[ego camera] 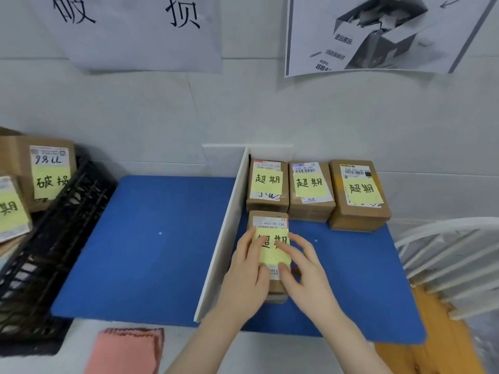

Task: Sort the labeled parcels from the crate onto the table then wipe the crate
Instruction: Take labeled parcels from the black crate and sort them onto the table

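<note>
A small cardboard parcel (270, 224) with a yellow note lies on the blue mat (151, 244), just right of the white divider (226, 233). My left hand (247, 276) grips its left side with the thumb on top. My right hand (303, 273) holds its right side, with fingers and thumb lying over the yellow note. Behind it stand three parcels with the same yellow note in a row (310, 190). The black crate (46, 238) at the left holds two more labeled parcels, one large (51, 171) and one at the frame edge (12, 211).
A pink cloth (127, 352) lies on the white table in front of the mat. A white wire rack (456, 260) stands at the right over something orange (434, 349). Paper signs hang on the wall behind. The mat's left half holds no parcels.
</note>
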The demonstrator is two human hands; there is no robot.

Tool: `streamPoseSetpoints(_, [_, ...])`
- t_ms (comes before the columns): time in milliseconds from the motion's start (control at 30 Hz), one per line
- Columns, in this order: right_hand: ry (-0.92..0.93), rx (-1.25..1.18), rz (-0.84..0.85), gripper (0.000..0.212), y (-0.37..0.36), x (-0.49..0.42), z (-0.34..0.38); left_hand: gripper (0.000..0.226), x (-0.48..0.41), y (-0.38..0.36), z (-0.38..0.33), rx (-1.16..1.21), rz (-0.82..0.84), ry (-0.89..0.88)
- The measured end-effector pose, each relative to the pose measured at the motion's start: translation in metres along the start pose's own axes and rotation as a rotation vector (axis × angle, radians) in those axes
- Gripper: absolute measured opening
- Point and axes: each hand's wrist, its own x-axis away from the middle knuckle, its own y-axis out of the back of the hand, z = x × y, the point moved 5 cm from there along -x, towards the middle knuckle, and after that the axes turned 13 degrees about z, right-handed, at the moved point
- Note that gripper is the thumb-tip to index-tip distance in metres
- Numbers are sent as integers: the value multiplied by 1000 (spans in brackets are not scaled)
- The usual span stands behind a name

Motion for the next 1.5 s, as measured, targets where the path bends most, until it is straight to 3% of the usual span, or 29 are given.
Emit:
streamPoseSetpoints(433, [-7, 19, 24, 47, -15, -43, 2, 55, -45, 21, -7, -368, 132, 264])
streamPoseSetpoints(667, [-39, 25, 105, 43, -7, -44, 12, 48, -33, 34, -30, -361, 147, 238])
streamPoseSetpoints(767, [10, 241, 11, 39, 3, -42, 40, 51, -3, 68, -42, -421, -38, 163])
streamPoseSetpoints(867, [137, 630, 45, 46, -5, -46, 91, 54, 35, 111, -36, -650, -180, 217])
streamPoseSetpoints(933, [189, 790, 111, 50, -26, -49, 124, 56, 61, 135, -20, -725, -182, 320])
streamPoseSetpoints(1067, [234, 852, 218, 49, -83, -44, 168, 57, 111, 161, 22, -723, -158, 462])
streamPoseSetpoints(1500, [377, 864, 301, 45, -312, -25, 304, 50, 295, 288, 147, -737, -274, 519])
